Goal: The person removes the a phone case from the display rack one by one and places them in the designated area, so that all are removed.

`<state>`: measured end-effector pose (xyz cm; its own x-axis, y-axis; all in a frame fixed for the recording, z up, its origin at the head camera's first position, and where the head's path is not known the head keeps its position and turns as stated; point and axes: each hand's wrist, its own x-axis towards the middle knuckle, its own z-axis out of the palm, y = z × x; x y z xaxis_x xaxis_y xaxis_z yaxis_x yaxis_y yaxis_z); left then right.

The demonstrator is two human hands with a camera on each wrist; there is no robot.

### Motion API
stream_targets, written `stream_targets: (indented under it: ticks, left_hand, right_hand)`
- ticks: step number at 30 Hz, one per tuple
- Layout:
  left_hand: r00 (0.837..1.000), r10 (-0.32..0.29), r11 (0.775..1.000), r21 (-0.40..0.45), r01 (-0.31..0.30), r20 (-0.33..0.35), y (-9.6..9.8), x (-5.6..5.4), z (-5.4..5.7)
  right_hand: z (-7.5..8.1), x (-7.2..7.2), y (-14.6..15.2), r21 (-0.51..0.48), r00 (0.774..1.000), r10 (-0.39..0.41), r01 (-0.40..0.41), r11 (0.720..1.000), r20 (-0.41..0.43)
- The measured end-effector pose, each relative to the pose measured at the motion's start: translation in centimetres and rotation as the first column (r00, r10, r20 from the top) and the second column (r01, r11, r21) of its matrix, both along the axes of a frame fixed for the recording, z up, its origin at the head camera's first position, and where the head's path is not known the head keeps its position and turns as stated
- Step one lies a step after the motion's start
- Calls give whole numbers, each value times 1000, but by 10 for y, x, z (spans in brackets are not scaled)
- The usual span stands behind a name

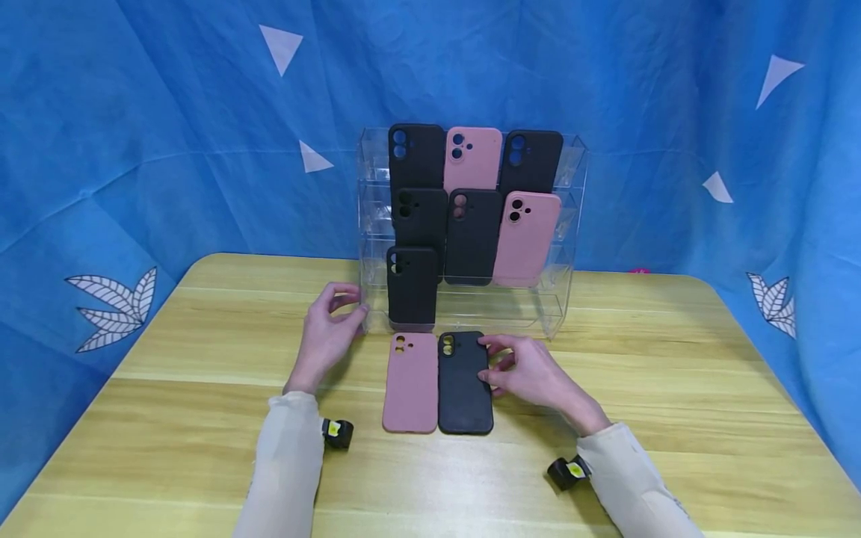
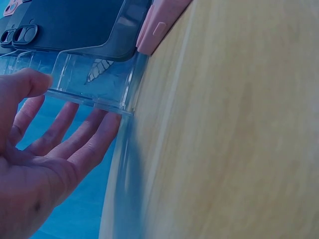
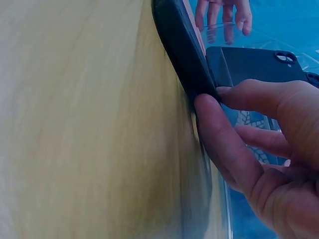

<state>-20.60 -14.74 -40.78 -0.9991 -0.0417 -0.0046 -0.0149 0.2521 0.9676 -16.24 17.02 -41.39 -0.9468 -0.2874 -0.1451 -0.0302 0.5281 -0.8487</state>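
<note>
My right hand (image 1: pixel 531 370) pinches the right edge of a black phone case (image 1: pixel 466 392), thumb and index finger on its rim in the right wrist view. The case lies on the table, camera cutout at upper left. Close beside it on the left lies a pink phone case (image 1: pixel 411 388). My left hand (image 1: pixel 326 329) touches the left side of a clear tiered display rack (image 1: pixel 487 305); its fingers are extended and only lightly bent in the left wrist view. Black and pink cases stand in the rack: three on top, three in the middle, one black case (image 1: pixel 412 291) at bottom left.
The light wooden table (image 1: pixel 673 388) extends to both sides and in front of the rack. A blue patterned curtain (image 1: pixel 202 90) hangs close behind the rack. Small black cameras (image 1: pixel 338 434) are strapped at both wrists.
</note>
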Motion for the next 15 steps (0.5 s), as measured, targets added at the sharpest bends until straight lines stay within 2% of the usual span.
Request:
stream_targets:
  ticks: [6, 15]
  left_hand:
    - [1000, 3, 1000, -3, -3, -1, 1, 0, 1]
    - [1000, 6, 1000, -2, -6, -3, 1, 0, 0]
  right_hand:
    - [2, 0, 1, 20, 1000, -6, 6, 1000, -2]
    - [5, 2, 6, -14, 1000, 1, -2, 1000, -23]
